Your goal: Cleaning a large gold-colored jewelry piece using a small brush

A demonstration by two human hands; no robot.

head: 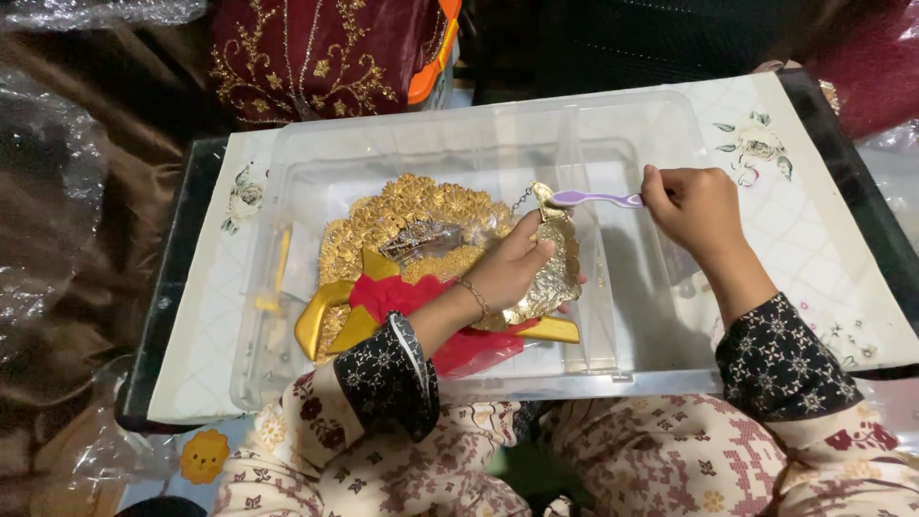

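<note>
The left hand holds a gold ornament, thumb on top and fingers under it, its grip pinching the piece over a clear tub. The right hand has its grip pressed together on the handle of a purple toothbrush, whose head touches the ornament's upper end beside a short chain. Judging by this, the brushing is under way on that one piece. A larger gold headpiece with small flower shapes lies in the tub just beside it, along with a red cloth and yellow strips; whether those are cleaned I cannot tell, so they seem left to do.

The tub stands on a white mat with printed flowers in its corners, laid over a dark worktop. Crinkled clear plastic wrap lies at the left. Behind the tub sits a dark red fabric with gold embroidery, next to an orange edge. No readable label or sign shows.
</note>
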